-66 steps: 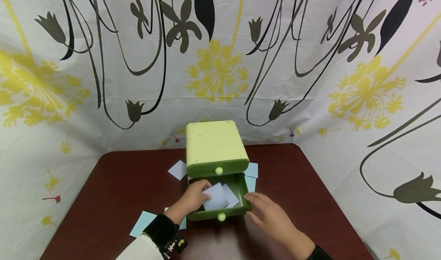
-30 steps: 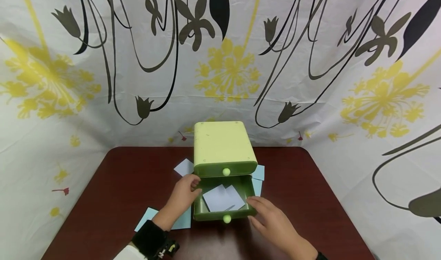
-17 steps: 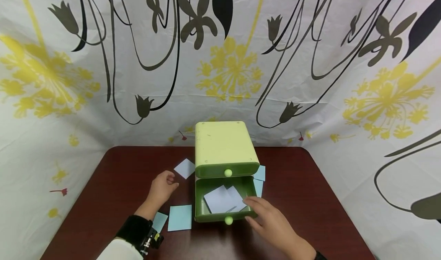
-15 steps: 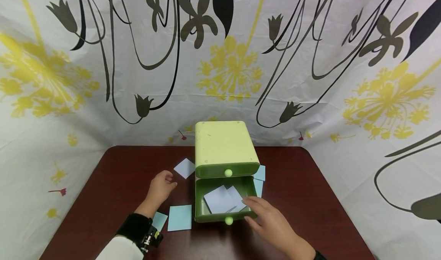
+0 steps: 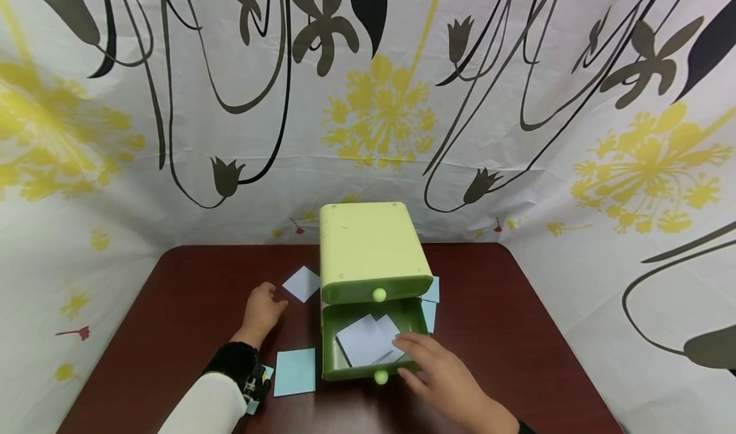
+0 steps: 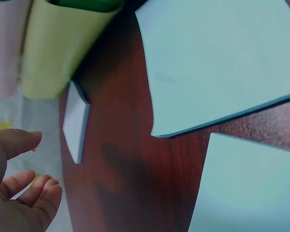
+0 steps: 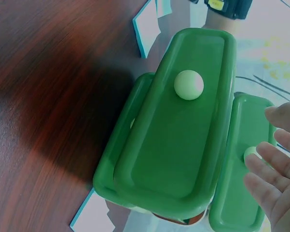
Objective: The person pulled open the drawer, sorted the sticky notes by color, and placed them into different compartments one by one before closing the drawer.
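A light green two-drawer box stands mid-table. Its lower drawer is pulled out, with pale paper cards lying inside. My right hand hovers with relaxed fingers over the drawer's front right corner, next to the round knob. In the right wrist view the drawer front fills the middle, with my fingers at the right edge. My left hand rests on the table left of the box, holding nothing, close to a pale card. The left wrist view shows its fingers short of that card.
A light blue card lies left of the drawer, seen large in the left wrist view. More cards lie at the box's right side. Flowered cloth walls in the dark red table on three sides.
My left hand has come out of the drawer, leaving the card inside, and moved left onto the table near the loose card. The right hand stays at the drawer front.
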`<state>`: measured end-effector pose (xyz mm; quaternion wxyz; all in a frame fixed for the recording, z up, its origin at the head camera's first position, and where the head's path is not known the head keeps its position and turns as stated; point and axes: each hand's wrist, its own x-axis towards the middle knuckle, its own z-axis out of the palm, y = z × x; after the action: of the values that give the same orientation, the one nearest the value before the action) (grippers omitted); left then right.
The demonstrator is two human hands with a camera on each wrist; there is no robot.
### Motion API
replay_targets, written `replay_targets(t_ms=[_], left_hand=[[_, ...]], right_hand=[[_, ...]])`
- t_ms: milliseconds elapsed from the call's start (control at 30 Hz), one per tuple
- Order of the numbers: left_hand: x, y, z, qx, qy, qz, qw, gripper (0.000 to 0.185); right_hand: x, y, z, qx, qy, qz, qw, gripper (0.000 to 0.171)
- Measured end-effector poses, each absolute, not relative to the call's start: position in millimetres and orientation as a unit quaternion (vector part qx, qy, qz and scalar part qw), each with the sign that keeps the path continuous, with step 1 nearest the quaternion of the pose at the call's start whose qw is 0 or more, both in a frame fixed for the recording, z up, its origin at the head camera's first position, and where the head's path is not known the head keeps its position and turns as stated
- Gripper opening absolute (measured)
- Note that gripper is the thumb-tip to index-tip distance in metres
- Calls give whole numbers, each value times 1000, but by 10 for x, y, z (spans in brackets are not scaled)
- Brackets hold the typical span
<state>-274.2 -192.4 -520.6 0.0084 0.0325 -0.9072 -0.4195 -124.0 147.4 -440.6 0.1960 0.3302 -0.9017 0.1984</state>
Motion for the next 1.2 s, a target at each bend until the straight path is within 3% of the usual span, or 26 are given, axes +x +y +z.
replay_targets(t_ms=[433, 1200], left_hand=[[-3083, -1890, -5395, 50, -927, -371, 11, 56], [-3429, -1802, -5635, 40, -942, -331, -41, 78]], right_hand=[[-1258, 1439, -4449, 341, -904, 161, 201, 43], [-1280, 1570, -4496, 331, -910, 166, 186, 37]])
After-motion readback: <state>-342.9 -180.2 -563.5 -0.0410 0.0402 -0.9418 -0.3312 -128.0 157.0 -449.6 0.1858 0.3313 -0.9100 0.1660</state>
